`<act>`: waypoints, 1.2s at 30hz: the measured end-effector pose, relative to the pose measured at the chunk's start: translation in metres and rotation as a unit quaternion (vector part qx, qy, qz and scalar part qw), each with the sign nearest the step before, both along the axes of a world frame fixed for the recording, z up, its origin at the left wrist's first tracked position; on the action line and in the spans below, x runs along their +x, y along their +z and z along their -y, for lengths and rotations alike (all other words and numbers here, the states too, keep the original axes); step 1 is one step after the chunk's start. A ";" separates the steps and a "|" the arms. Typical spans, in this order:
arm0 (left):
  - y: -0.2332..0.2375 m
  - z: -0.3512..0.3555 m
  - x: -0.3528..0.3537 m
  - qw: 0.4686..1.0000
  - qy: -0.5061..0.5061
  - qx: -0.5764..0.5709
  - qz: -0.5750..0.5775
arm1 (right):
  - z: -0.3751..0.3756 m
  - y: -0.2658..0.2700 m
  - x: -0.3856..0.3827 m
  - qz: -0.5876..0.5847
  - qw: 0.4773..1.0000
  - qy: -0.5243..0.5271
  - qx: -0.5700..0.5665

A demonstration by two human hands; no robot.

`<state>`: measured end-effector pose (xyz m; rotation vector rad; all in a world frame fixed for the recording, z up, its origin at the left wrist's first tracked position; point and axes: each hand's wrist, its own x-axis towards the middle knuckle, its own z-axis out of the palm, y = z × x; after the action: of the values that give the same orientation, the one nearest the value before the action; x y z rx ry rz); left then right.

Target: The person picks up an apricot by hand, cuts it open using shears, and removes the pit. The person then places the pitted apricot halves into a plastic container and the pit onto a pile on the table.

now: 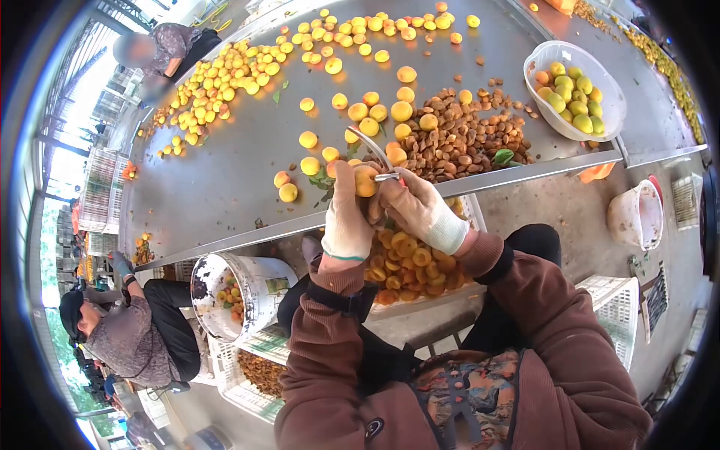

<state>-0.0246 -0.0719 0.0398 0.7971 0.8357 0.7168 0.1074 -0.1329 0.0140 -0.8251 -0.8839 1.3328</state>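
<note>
My left hand (347, 217), in a pale work glove, is wrapped round a yellow-orange apricot (365, 181) above the metal table's front edge. My right hand (421, 210), gloved too, grips a curved metal tool (370, 144); part of the tool lies against the apricot's right side. Just beyond my hands, loose apricots (358, 112) and a heap of brown pits (457, 139) lie on the metal table (217, 195). Below my hands sits a crate of halved apricots (420, 262), partly hidden by my hands and sleeves.
A white bowl of greenish fruit (577, 97) stands at the table's right. Left of my legs is a stained white bucket (255, 289), near a crate of pits (262, 375). One person (135, 337) sits at left, another (176, 49) at the far left corner. A white bucket (636, 216) stands right.
</note>
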 end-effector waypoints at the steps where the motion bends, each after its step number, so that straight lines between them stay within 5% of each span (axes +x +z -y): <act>1: 0.001 0.002 0.002 1.000 0.000 0.001 0.004 | 0.001 0.002 0.002 0.004 1.000 0.000 0.001; 13: -0.006 0.009 0.010 0.994 -0.050 0.087 -0.034 | 0.011 -0.006 0.006 0.032 0.998 -0.055 0.006; 22: -0.005 0.004 0.011 0.983 -0.051 0.157 -0.085 | 0.004 -0.024 0.001 0.161 0.979 -0.128 0.022; 24: -0.015 0.000 0.012 0.915 -0.005 0.354 -0.193 | 0.002 -0.026 -0.002 0.169 0.973 -0.145 0.053; 25: -0.018 -0.003 0.009 0.915 -0.007 0.355 -0.192 | 0.004 -0.024 -0.002 0.169 0.973 -0.147 0.053; 27: -0.022 -0.010 0.001 0.613 -0.016 0.703 -0.361 | 0.006 -0.018 0.003 0.285 0.945 -0.158 0.024; 28: -0.023 -0.011 0.002 0.611 -0.016 0.705 -0.360 | 0.006 -0.022 0.005 0.284 0.945 -0.160 0.026; 31: -0.014 -0.014 0.001 0.620 0.046 0.727 -0.291 | 0.002 -0.029 0.006 0.433 0.889 -0.151 -0.003; 32: -0.010 -0.011 -0.003 0.847 0.007 0.490 -0.204 | 0.001 -0.029 0.003 0.346 0.923 -0.162 0.032; 33: -0.007 -0.008 -0.006 0.977 -0.030 0.194 -0.090 | 0.001 -0.023 0.003 0.259 0.949 -0.166 0.067; 36: -0.014 -0.004 0.000 0.995 0.009 0.103 -0.006 | 0.010 -0.006 0.003 0.252 0.958 -0.124 0.059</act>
<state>-0.0246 -0.0681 0.0263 0.9794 0.7885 0.8234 0.1103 -0.1433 0.0079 -1.1643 -1.1978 0.8506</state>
